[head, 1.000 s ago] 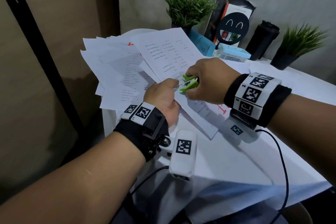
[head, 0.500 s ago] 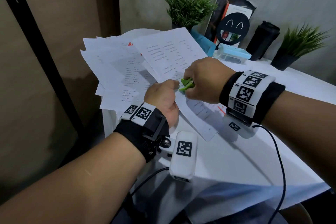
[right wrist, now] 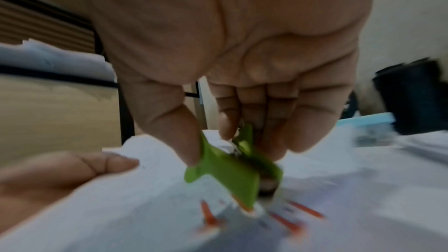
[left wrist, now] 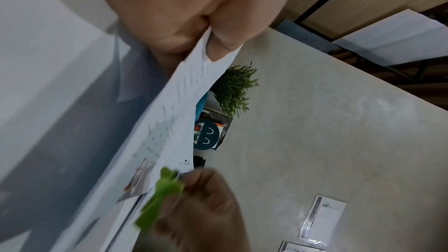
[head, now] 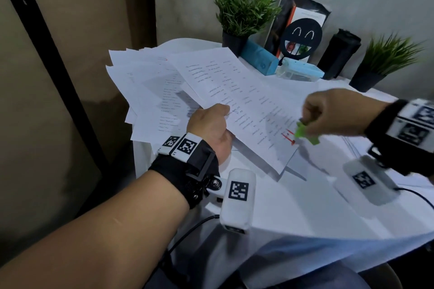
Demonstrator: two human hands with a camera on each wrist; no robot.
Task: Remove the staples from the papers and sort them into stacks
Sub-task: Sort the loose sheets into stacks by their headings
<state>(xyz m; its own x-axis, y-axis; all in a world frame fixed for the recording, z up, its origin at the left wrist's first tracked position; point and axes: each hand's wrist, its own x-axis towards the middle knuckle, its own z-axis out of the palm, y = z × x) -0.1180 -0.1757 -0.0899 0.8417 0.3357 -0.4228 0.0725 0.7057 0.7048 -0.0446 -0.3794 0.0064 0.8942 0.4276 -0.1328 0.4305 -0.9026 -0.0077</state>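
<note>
My left hand [head: 212, 128] pinches the near-left edge of a set of printed papers [head: 237, 103], thumb on top, lifting it off the white table [head: 305, 206]. The same pinch on the papers [left wrist: 174, 114] shows in the left wrist view. My right hand [head: 328, 112] grips a green staple remover [head: 305, 132] over the papers' right corner, near red marks. In the right wrist view thumb and fingers squeeze the staple remover [right wrist: 230, 170], blurred by motion. A loose pile of sheets [head: 150, 91] lies at the table's left edge.
Along the back wall stand two potted plants [head: 242, 12] [head: 387, 58], a blue pouch [head: 260, 58], a clear box with a blue lid [head: 298, 73], a black smiley sign [head: 301, 38] and a black tumbler [head: 339, 53]. More sheets [head: 366, 148] lie under my right wrist.
My right hand has pulled the staple remover away from the spot beside my left thumb and swung to the right. My left hand keeps its pinch on the papers.
</note>
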